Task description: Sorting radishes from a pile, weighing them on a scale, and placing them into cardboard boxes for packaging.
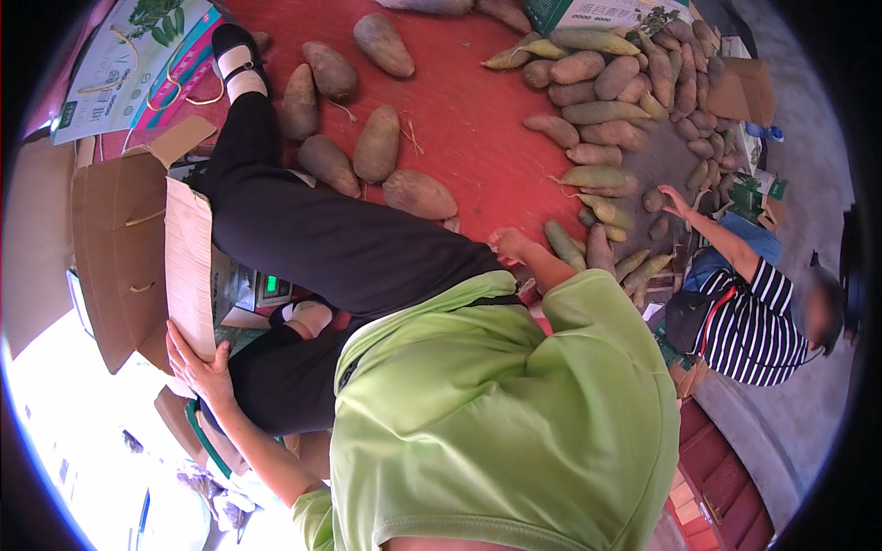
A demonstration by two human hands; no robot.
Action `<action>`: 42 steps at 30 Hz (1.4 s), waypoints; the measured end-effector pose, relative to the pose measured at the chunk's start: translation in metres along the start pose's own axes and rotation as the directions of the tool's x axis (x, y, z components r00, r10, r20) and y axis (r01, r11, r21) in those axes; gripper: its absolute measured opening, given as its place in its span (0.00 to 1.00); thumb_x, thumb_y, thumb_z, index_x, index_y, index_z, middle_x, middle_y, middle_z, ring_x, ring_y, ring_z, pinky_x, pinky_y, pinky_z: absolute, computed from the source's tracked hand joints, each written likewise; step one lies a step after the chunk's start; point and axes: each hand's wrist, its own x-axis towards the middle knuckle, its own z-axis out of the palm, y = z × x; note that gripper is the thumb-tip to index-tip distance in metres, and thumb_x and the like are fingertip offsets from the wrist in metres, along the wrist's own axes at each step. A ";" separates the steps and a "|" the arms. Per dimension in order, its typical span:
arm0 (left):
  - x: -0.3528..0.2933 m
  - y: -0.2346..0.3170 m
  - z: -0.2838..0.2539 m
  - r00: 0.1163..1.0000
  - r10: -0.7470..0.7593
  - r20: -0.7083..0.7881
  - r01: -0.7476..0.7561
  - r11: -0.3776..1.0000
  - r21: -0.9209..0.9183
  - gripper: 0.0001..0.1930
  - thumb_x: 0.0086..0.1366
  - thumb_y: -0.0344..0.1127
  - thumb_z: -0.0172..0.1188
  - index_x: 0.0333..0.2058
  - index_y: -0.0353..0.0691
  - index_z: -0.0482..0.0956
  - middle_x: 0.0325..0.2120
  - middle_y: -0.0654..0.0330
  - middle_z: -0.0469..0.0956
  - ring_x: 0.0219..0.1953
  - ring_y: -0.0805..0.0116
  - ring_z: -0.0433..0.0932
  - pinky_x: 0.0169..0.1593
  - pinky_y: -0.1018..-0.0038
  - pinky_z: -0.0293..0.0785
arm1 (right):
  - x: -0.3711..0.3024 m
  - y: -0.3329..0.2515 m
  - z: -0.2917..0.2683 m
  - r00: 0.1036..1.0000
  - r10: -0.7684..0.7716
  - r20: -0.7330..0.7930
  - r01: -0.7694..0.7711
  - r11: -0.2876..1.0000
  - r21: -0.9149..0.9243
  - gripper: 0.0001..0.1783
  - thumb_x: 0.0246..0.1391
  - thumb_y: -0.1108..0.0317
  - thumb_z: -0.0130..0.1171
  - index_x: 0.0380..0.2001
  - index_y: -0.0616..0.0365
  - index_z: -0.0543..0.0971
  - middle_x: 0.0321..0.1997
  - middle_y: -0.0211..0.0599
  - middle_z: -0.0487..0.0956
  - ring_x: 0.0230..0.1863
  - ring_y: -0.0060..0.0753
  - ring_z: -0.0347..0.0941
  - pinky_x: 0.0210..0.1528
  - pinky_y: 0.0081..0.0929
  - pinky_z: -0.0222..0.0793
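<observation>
At the lower left, my left hand [200,369] grips the edge of a flap on an open brown cardboard box [191,266], thumb and fingers on either side of it. Inside or right behind the box, a scale with a lit green display [272,285] partly shows beside my leg. My right hand [510,246] is by my thigh, its fingers curled; whatever they may hold is hidden. Beyond it on the red floor cover lie several large, dusty reddish-brown root vegetables [377,144]. Close to its right side is a long green radish [563,244].
A big heap of brown roots and green radishes [602,113] fills the far right. There a co-worker in a striped shirt [755,326] reaches a hand [678,203] toward it. Printed cartons [133,69] with cord handles lie at the far left. My black shoe [236,50] is near them.
</observation>
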 end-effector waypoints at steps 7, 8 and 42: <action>-0.001 0.001 -0.001 1.000 0.009 -0.003 -0.009 1.000 0.004 0.54 0.42 0.80 0.46 0.62 0.48 0.58 0.55 0.50 0.64 0.56 0.47 0.62 0.57 0.52 0.56 | 0.017 -0.101 0.000 0.906 -0.402 -0.135 0.379 0.910 -0.166 0.35 0.37 0.61 0.71 0.51 0.59 0.69 0.34 0.36 0.77 0.32 0.31 0.74 0.34 0.33 0.72; 0.000 0.003 -0.002 1.000 0.004 0.000 -0.004 1.000 0.014 0.54 0.42 0.80 0.46 0.62 0.47 0.58 0.55 0.50 0.64 0.56 0.48 0.62 0.58 0.53 0.55 | 0.019 -0.113 0.000 0.873 -0.464 -0.152 0.423 0.873 -0.243 0.40 0.35 0.60 0.72 0.53 0.59 0.68 0.39 0.40 0.76 0.39 0.35 0.74 0.41 0.32 0.71; 0.000 -0.001 0.005 1.000 0.023 0.008 -0.023 0.998 0.050 0.55 0.47 0.80 0.42 0.63 0.41 0.53 0.56 0.46 0.61 0.57 0.48 0.60 0.56 0.49 0.57 | 0.013 -0.177 0.028 0.869 -0.494 0.007 0.485 0.850 -0.203 0.55 0.22 0.60 0.76 0.59 0.52 0.60 0.56 0.47 0.66 0.59 0.47 0.61 0.60 0.36 0.57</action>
